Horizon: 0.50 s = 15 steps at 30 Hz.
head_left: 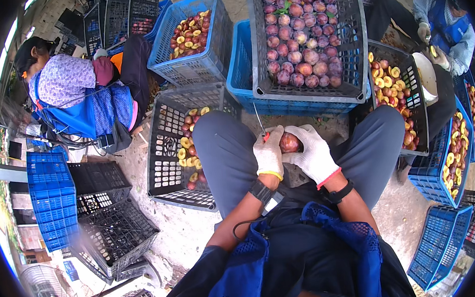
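Between my knees, both gloved hands meet around a dark red plum (289, 143). My right hand (313, 155), in a white glove, grips the plum from the right. A thin-bladed knife (259, 119) with an orange-red handle is held in my left hand (268, 156), its blade pointing up and away from me. The left fingertips are close against the plum's side; whether they press on it is hard to see. Just ahead, a black crate (259, 52) of whole plums rests on a blue crate (237, 78).
By my left leg stands a black crate (162, 143) with halved plums. Another black crate (418, 95) of halves is at my right. Blue crates (215, 38) of cut fruit stand farther out. Co-workers sit at left (70, 78) and right (448, 26). Stacked crates (51, 196) fill the left.
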### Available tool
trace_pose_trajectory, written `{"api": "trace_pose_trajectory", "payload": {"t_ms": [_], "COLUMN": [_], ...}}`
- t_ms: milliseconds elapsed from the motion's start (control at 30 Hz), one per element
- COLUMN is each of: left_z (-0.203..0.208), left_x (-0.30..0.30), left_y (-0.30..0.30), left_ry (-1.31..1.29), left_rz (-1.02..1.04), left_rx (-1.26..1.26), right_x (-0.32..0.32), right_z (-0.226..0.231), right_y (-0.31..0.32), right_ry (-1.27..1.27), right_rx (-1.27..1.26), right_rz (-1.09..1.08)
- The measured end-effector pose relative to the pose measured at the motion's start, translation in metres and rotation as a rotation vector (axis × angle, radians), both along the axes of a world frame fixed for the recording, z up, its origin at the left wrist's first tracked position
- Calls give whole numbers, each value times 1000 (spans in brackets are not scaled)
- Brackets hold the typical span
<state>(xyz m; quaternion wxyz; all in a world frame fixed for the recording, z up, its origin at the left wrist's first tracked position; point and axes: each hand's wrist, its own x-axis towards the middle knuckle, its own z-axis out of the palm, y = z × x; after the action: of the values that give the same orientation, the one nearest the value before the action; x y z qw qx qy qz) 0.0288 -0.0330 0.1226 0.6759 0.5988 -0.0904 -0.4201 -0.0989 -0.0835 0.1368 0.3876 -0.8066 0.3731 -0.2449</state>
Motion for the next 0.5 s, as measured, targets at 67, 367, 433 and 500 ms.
{"api": "trace_pose_trajectory", "payload": {"t_ms": [67, 367, 433, 500], "left_z": [1, -5, 0, 10], "left_x": [0, 2, -5, -10], "left_y": [-3, -25, -28, -32], "left_ry": [76, -69, -199, -282], "left_rz": [22, -13, -49, -70], "left_rx": [-8, -14, 36, 95], "right_x": [3, 26, 33, 36], "right_z": [2, -40, -53, -58], "right_y": [4, 3, 1, -3], "right_ry": [-28, -509, -541, -579], "right_rx": [21, 522, 474, 492], "right_rz": [-6, -254, -389, -450]}}
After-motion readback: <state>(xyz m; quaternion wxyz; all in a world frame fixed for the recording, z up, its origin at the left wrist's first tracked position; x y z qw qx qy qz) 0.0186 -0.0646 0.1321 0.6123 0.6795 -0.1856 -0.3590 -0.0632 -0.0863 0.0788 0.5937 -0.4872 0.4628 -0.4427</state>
